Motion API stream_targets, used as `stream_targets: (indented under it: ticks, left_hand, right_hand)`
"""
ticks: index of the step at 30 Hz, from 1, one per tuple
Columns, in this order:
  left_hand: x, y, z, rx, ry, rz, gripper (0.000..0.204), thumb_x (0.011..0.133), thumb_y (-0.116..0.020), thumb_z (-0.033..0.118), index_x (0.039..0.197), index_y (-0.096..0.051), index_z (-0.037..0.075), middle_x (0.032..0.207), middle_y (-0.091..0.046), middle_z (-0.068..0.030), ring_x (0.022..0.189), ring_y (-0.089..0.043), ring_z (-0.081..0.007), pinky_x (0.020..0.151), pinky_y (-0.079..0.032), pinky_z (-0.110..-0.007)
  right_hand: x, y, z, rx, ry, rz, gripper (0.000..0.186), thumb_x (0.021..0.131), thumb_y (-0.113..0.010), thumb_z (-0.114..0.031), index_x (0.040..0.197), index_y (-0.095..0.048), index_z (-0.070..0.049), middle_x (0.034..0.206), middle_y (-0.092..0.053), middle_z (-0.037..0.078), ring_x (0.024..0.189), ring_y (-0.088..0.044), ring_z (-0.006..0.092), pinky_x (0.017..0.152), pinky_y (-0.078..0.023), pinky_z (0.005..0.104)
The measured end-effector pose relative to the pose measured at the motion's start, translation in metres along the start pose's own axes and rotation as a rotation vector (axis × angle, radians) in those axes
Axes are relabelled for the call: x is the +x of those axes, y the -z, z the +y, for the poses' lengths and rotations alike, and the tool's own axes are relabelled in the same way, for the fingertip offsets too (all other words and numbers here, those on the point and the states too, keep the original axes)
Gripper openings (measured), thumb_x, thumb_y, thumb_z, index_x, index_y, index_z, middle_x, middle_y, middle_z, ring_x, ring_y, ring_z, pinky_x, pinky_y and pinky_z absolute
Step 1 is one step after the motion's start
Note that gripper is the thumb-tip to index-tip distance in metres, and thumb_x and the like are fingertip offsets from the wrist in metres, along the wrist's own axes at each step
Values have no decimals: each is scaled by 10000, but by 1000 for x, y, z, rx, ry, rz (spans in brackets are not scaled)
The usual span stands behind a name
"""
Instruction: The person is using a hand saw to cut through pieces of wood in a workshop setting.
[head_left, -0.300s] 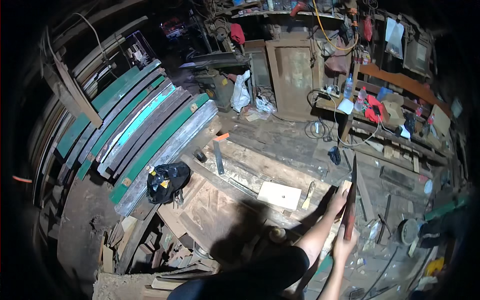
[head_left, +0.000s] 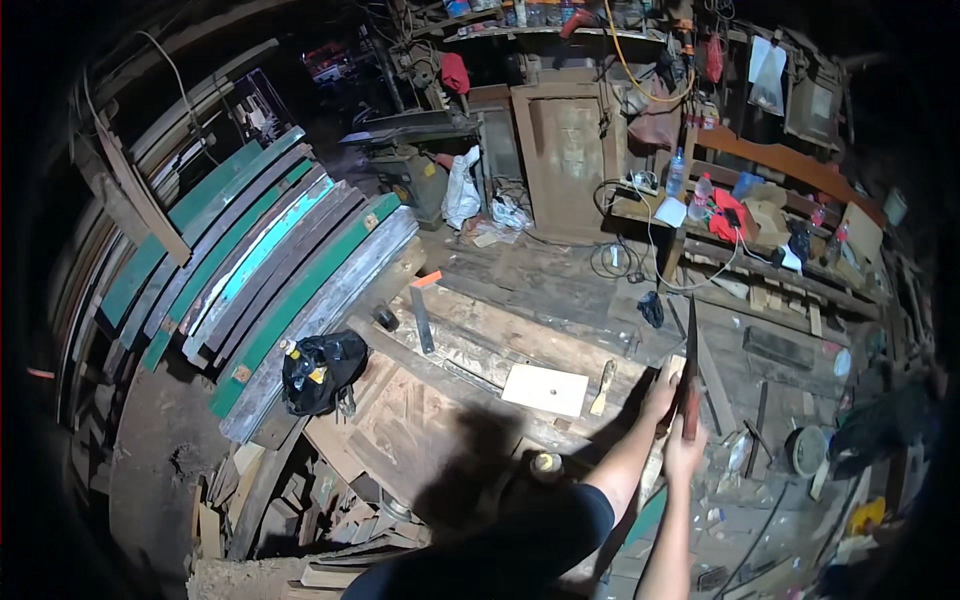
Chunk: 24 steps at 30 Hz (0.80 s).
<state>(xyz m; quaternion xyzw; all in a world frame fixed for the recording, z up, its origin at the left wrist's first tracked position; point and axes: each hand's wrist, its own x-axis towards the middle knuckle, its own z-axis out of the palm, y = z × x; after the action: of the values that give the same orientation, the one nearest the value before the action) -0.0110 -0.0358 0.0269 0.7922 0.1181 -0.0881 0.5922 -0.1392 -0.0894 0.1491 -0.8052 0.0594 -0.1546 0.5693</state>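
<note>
My left hand grips a pale length of wood at the lower right, thumb side up. Just below and right of it, my right hand is closed on the reddish-brown handle of a saw, whose long dark blade points away from me alongside the wood. To their left, a pale board with a dark hole lies on the plank bench, beside a narrow light wooden-handled tool and a square with an orange part.
Painted planks are stacked at the left behind a black bag. A cluttered wooden bench with bottles and cables stands at the back right. Scrap wood lies at the lower left, and a round container is on the floor at right.
The saw and my right hand have moved forward, away from me, along the wood. My left hand keeps its hold. The whole scene sits slightly further left in the view.
</note>
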Motion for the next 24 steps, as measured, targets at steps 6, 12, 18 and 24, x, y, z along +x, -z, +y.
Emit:
stream_targets:
  ticks: [6,12,18,24]
  left_hand:
    - [-7,2,4,40,14,42,579,952,-355,485,1468,-234,252,1292,-516,-228,1133,-521,-442,929,-429,-510]
    - [-6,4,6,42,60,2,579,944,-377,480,1465,-243,265,1273,-522,-238,1080,-547,-455,904,-441,-522]
    - [-2,12,-3,29,41,32,578,945,-376,482,1464,-244,264,1257,-529,-248,1075,-548,-459,902,-441,-523]
    - [-3,16,1,45,26,43,577,946,-375,484,1463,-246,263,1240,-536,-257,1069,-548,-464,900,-440,-523]
  right_hand:
    - [-132,56,-23,-140,250,31,207,881,-558,-133,944,-562,65,659,-472,86,648,-477,180,617,-405,358]
    - [-33,11,-19,-56,14,-27,138,871,-551,-91,837,-541,43,663,-520,59,628,-491,136,589,-418,324]
    - [38,-25,1,22,31,30,210,846,-584,-111,709,-502,27,610,-483,57,587,-441,129,553,-382,349]
    - [-113,42,-51,-93,27,-104,223,910,-500,-148,1015,-584,29,687,-528,34,619,-513,152,584,-425,328]
